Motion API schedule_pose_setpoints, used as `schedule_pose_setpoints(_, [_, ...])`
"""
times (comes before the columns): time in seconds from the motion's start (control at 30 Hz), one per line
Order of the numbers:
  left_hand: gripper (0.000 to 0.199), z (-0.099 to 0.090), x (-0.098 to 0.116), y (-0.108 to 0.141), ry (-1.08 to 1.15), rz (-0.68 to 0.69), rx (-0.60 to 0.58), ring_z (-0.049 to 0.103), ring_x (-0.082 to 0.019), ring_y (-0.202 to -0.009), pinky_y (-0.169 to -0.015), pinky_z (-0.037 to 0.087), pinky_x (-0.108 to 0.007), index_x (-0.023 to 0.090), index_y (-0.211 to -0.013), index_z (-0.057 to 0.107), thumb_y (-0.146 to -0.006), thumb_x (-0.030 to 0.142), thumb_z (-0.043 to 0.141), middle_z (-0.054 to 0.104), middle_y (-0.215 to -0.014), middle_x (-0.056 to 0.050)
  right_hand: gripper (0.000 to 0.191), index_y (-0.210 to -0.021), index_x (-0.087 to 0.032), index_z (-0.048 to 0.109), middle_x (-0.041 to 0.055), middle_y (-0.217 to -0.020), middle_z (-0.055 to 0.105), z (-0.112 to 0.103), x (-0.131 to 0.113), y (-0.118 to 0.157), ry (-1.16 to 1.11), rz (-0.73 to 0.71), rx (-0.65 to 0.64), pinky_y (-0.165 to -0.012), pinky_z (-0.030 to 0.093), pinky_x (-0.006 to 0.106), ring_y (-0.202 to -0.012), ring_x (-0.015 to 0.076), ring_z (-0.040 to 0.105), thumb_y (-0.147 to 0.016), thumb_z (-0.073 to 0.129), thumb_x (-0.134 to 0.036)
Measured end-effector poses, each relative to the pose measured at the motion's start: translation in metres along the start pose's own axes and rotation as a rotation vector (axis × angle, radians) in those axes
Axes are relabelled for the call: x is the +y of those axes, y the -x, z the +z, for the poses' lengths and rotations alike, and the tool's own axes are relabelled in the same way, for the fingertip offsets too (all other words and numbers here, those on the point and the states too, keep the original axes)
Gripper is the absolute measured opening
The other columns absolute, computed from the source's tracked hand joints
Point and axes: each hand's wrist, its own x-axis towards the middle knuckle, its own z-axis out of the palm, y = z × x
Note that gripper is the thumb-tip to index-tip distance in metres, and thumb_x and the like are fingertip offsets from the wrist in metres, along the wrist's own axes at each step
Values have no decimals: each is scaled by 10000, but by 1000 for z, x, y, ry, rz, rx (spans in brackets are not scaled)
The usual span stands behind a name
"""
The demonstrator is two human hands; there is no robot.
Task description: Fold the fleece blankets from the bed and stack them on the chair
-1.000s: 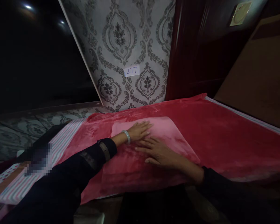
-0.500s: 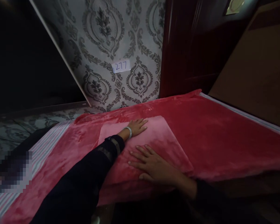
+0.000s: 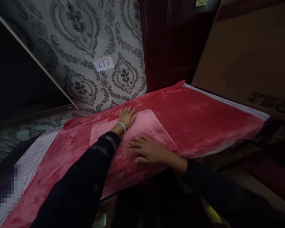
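Note:
A folded pink plush cloth (image 3: 146, 122) lies flat on a red plush blanket (image 3: 178, 110), its outline lighter than the red around it. My left hand (image 3: 127, 117) rests at the cloth's far edge, palm down with the fingers stretched out; a pale bracelet circles the wrist. Nearer to me, my right hand (image 3: 148, 150) lies over the cloth's near part, fingers spread and slightly blurred. Neither hand grips anything. My dark sleeves cover part of the cloth's left side and the blanket in front.
Striped sheet (image 3: 39, 152) shows at the left edge of the blanket. Patterned wallpaper (image 3: 85, 34) with a paper label "277" (image 3: 104, 64) rises behind. A dark red door (image 3: 166, 41) and a large cardboard box (image 3: 247, 60) stand at the right; a dark screen-like panel (image 3: 19, 76) is at the left.
The view has swung to the right, so more of the box shows. My left hand has slid toward the cloth's far left edge. My right hand stays over its near part.

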Motion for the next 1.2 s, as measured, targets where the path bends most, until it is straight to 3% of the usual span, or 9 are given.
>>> schedule_pose_setpoints(0.13, [601, -7, 30, -3, 114, 179, -77, 266, -251, -1553, -1264, 230, -464, 203, -1594, 355, -1054, 453, 268, 317, -1678, -93, 524, -1521, -307, 503, 90, -1570, 479, -14, 21, 28, 78, 142, 50, -1225, 183, 590, -1465, 295, 380, -1060, 424, -544])
schedule_pose_setpoints(0.27, [607, 6, 66, 6, 103, 347, -236, 197, -295, -1574, -1250, 168, -603, 269, -1604, 326, -1041, 497, 309, 269, -1695, -80, 589, -1561, -347, 433, 98, -1661, 315, 5, 31, 49, 156, 182, 42, -1209, 166, 646, -1518, 368, 259, -1025, 486, -585])
schedule_pose_setpoints(0.37, [651, 20, 79, 8, 44, 385, -243, 135, -343, -1583, -1231, 100, -678, 255, -1614, 301, -1022, 515, 368, 212, -1707, -108, 619, -1578, -365, 395, 102, -1656, 325, 20, 30, 53, 150, 204, 48, -1204, 177, 650, -1511, 381, 266, -1014, 506, -593])
schedule_pose_setpoints(0.57, [633, 31, 70, -29, 54, 373, -283, 151, -327, -1582, -1228, 131, -670, 311, -1611, 294, -1024, 540, 357, 202, -1710, -88, 604, -1570, -392, 401, 51, -1690, 248, 23, 30, 51, 67, 204, 61, -1222, 159, 629, -1546, 354, 192, -1010, 515, -589])
schedule_pose_setpoints(0.73, [631, 39, 60, -68, 162, 276, -344, 266, -227, -1555, -1267, 207, -446, 233, -1604, 324, -1044, 519, 273, 281, -1685, -94, 610, -1565, -411, 404, 26, -1691, 249, 22, 31, 52, 21, 212, 69, -1235, 149, 617, -1560, 335, 152, -997, 540, -588])
schedule_pose_setpoints(0.87, [612, 45, 56, -80, 206, 240, -315, 316, -160, -1532, -1255, 237, -316, 175, -1581, 375, -1053, 448, 229, 374, -1648, -71, 613, -1572, -415, 391, 14, -1693, 241, 23, 31, 53, 13, 209, 87, -1248, 133, 597, -1563, 324, 149, -1002, 520, -600])
schedule_pose_setpoints(1.03, [578, 37, 59, -78, 149, 197, -181, 370, -204, -1508, -1267, 240, -419, 170, -1554, 417, -1050, 388, 237, 440, -1611, -95, 604, -1570, -403, 400, 23, -1698, 225, 25, 33, 52, 43, 207, 92, -1247, 146, 590, -1563, 324, 149, -1010, 501, -605])
schedule_pose_setpoints(1.13, [573, 17, 62, -72, 67, 182, -78, 362, -275, -1511, -1270, 199, -508, 151, -1545, 428, -1037, 398, 337, 427, -1611, -146, 585, -1567, -386, 410, 29, -1693, 241, 23, 33, 52, 91, 205, 84, -1239, 169, 589, -1564, 319, 146, -1024, 483, -589])
schedule_pose_setpoints(1.2, [589, 0, 63, -63, 53, 149, -51, 341, -289, -1519, -1269, 197, -505, 125, -1558, 400, -1039, 400, 355, 407, -1619, -168, 581, -1567, -371, 413, 35, -1686, 263, 21, 32, 52, 126, 209, 75, -1234, 178, 589, -1561, 321, 157, -1029, 476, -579])
